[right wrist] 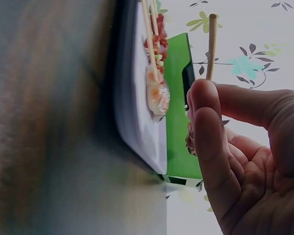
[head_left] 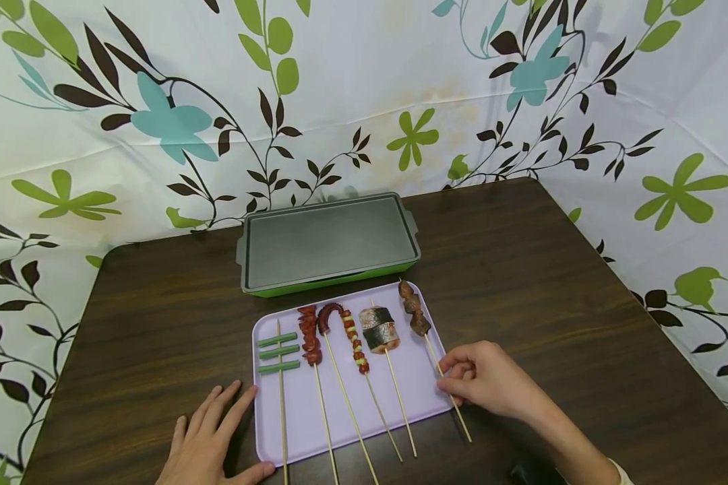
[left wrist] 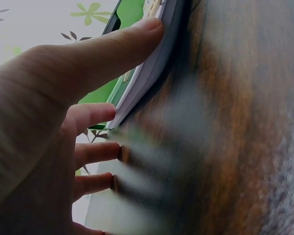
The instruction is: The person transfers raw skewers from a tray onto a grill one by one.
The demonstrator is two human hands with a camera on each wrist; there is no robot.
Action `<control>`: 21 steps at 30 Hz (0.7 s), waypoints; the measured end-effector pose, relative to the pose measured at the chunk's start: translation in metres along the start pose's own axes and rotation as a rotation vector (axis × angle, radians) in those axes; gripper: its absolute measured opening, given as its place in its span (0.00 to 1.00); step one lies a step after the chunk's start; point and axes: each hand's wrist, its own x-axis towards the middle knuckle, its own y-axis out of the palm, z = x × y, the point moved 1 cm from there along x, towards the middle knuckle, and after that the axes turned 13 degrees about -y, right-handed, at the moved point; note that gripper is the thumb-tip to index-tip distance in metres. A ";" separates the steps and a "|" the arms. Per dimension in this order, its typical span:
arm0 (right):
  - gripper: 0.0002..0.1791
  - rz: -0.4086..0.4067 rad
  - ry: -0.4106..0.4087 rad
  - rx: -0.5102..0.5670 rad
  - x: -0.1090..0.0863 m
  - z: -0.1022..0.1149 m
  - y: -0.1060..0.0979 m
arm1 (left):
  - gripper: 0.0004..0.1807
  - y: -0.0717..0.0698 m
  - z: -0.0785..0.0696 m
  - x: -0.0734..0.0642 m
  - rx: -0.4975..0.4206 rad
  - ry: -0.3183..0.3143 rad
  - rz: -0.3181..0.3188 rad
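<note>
My right hand (head_left: 488, 377) pinches the stick of a brown meat skewer (head_left: 417, 316) between thumb and fingers at the tray's right side. In the right wrist view, that stick (right wrist: 211, 46) rises above the fingertips. My left hand (head_left: 203, 438) rests spread at the left edge of the lilac tray (head_left: 423, 397), thumb and forefinger touching its rim. Several other skewers lie across the tray: green stalks (head_left: 279, 351), red meat pieces (head_left: 309, 333), a curled octopus tentacle (head_left: 326, 314), small red and green pieces (head_left: 355, 342) and fish chunks with dark skin (head_left: 379, 329).
Behind the tray stands a grey rectangular griddle (head_left: 330, 239) with side handles on a green base (head_left: 340, 276). Both sit on a dark wooden table (head_left: 540, 296). A white curtain (head_left: 352, 60) with leaf and flower prints hangs around the table's far edges.
</note>
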 end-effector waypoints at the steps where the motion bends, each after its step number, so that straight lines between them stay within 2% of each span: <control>1: 0.11 0.003 -0.005 0.007 0.000 0.001 -0.001 | 0.56 0.000 0.000 0.000 0.001 0.000 0.001; 6: 0.13 0.004 -0.032 0.021 0.003 0.007 -0.004 | 0.56 -0.001 0.000 0.000 0.006 -0.003 0.000; 11: 0.13 -0.014 -0.062 -0.034 0.011 0.012 -0.008 | 0.56 -0.001 0.000 0.000 0.006 0.000 -0.005; 17: 0.13 -0.061 -0.098 -0.053 0.028 0.021 -0.015 | 0.56 0.000 0.000 -0.001 0.003 0.001 -0.007; 21: 0.12 -0.109 -0.112 -0.058 0.039 0.019 -0.019 | 0.56 0.000 0.001 0.000 -0.001 0.005 -0.007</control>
